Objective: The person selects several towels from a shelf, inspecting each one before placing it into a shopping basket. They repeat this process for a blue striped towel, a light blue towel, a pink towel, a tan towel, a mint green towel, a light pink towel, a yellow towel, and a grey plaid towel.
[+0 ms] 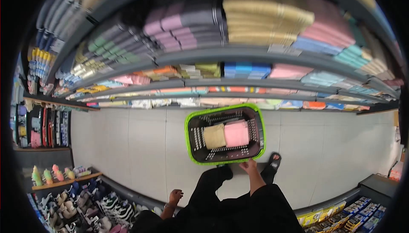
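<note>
A black shopping basket (198, 127) with a bright green rim is in front of my legs, above the floor. Inside it lie a folded beige towel (214, 136) and, beside that, a folded pink towel (237, 133). My right hand (248, 164) is closed on the basket's near rim, right of its middle. Off to the lower left, my left hand (175, 196) hangs apart from the basket, fingers loosely bent and somewhat apart, with nothing visible in it.
Shelves (204, 56) stacked with folded towels (264, 13) run across the far side. Shoes (72, 207) fill a rack at lower left, near several pastel-coloured items (57, 173). Small packaged goods (351, 216) stand at lower right. Pale floor tiles (324, 147) lie between the shelves.
</note>
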A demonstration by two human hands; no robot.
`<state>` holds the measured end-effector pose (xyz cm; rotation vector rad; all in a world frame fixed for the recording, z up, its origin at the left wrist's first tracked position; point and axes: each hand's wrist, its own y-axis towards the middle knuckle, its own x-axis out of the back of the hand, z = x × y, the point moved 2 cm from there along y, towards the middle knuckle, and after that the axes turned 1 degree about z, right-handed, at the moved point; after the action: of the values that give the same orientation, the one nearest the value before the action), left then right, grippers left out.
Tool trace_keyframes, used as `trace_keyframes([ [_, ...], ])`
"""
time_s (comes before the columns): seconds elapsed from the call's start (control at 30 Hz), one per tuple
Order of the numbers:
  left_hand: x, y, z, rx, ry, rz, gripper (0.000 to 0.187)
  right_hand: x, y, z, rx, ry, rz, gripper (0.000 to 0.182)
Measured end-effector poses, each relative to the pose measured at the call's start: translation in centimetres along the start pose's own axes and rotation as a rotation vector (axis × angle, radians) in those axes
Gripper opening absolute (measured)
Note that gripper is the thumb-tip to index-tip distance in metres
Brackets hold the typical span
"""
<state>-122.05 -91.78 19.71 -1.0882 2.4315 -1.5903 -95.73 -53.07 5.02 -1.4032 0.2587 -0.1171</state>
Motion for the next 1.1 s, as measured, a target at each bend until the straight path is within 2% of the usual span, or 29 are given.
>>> trace_keyframes([
  [0.07,0.9,-0.6,-3.0,-0.021,0.026,0.027,0.026,-0.9,-2.1,0.2,-0.009,-0.002,0.019,0.035],
  [0.2,2.0,-0.1,-8.7,-0.127,0.017,0.096,0.024,-3.4,-11.8,2.8,0.025,-0.093,0.240,0.031],
  [0.27,2.0,1.4,-11.5,-0.189,0.033,0.104,0.023,-4.2,-16.0,4.2,0.062,-0.169,0.286,0.036],
  [0.33,1.1,2.1,-14.8,-0.269,0.030,0.078,0.021,-3.9,-17.7,5.2,0.093,-0.217,0.297,0.032],
  [0.4,-0.4,2.4,-19.0,-0.380,0.015,0.077,0.018,-3.4,-19.3,6.6,0.120,-0.262,0.308,0.028],
  [0.47,-2.1,4.1,-22.5,-0.700,0.093,0.086,0.015,-2.7,-21.7,7.6,0.158,-0.371,0.275,0.028],
  [0.5,-3.3,2.5,-25.8,-0.754,0.056,0.112,0.013,-1.5,-20.2,7.7,0.162,-0.358,0.219,0.029],
  [0.6,-8.0,-1.7,-36.4,-0.973,-0.033,0.163,0.012,2.0,-16.7,8.6,0.244,-0.451,0.251,0.036],
  [0.63,-9.4,-0.9,-38.0,-0.957,-0.068,0.225,0.014,2.4,-17.0,9.2,0.217,-0.469,0.191,0.035],
  [0.7,-11.9,-5.9,-43.1,-0.923,-0.017,0.277,0.017,4.0,-16.7,10.2,0.270,-0.481,0.205,0.035],
  [0.77,-14.6,-6.1,-43.8,-0.907,-0.070,0.284,0.016,4.6,-17.9,12.3,0.202,-0.447,0.215,0.037],
  [0.8,-15.4,-7.1,-45.0,-0.927,-0.066,0.259,0.016,4.8,-19.4,13.2,0.234,-0.412,0.200,0.036],
  [0.93,-16.1,-6.9,-46.9,-0.952,-0.025,0.226,0.016,7.3,-18.9,15.5,0.196,-0.426,0.182,0.036],
  [1.0,-15.4,-7.5,-48.8,-1.018,0.103,0.081,0.018,8.5,-18.6,16.1,0.167,-0.463,0.136,0.035],
  [1.1,-14.9,-10.0,-52.0,-1.140,0.120,-0.047,0.018,9.6,-17.6,16.3,0.177,-0.464,0.136,0.036],
])
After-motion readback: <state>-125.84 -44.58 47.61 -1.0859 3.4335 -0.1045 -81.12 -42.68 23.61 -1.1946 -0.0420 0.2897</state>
